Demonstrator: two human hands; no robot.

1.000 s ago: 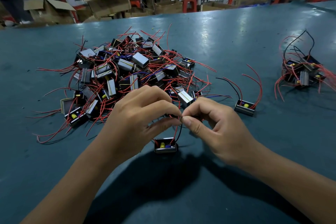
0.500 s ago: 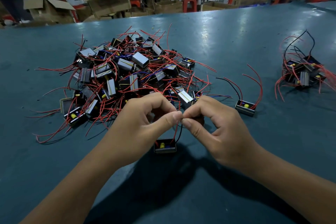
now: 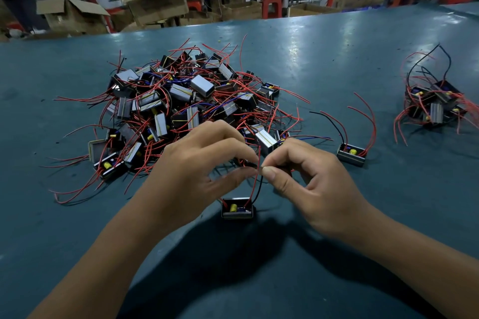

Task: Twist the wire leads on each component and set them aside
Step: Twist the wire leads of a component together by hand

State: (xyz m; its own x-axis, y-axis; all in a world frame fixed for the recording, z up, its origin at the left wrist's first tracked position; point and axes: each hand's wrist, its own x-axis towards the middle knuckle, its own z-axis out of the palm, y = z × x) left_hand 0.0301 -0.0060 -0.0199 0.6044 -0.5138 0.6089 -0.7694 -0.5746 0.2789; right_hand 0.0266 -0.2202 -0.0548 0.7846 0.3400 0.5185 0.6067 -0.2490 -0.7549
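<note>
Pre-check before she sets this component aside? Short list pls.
1. Both hands on leads: left hand, right hand pinch them. Ok.
2. Component rests on table, leads running up. Ok.
3. Twist finished: hidden by fingertips. Cannot tell.
4. Finished pile far right, apart from main pile. Ok.
5. Path right: single component lies in between. Not ok.

Hands (image 3: 259,171) slightly lower, fingertips parted
</note>
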